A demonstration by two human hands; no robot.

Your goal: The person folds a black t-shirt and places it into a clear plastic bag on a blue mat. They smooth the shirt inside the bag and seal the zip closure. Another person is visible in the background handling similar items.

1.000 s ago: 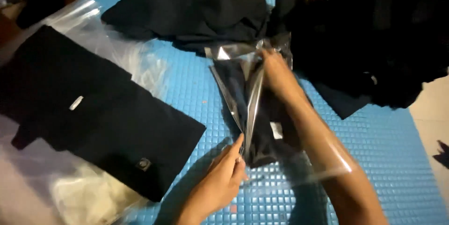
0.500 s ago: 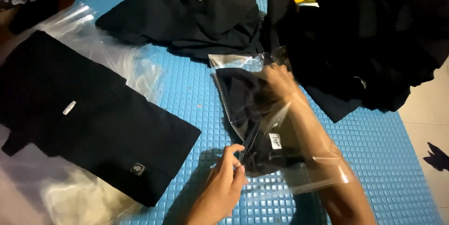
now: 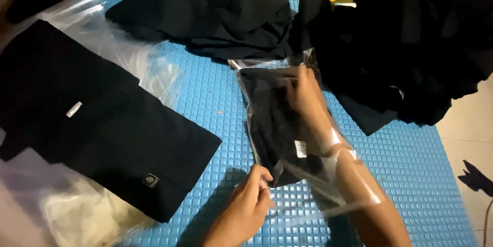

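Right hand point(image 3: 308, 98) deep inside clear bag point(image 3: 328, 175), pressing folded black garment point(image 3: 280, 124). Left hand point(image 3: 246, 206) pinching bag mouth. Risk: garment bunches near left hand; thin film may tear if forced.

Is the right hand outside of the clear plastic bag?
No, the right hand is inside the clear plastic bag, pressing on the folded black garment there.

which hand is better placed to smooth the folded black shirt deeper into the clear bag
Right, probably. The right hand is already inside the clear plastic bag, resting on the folded black garment. The left hand only pinches the bag's open edge.
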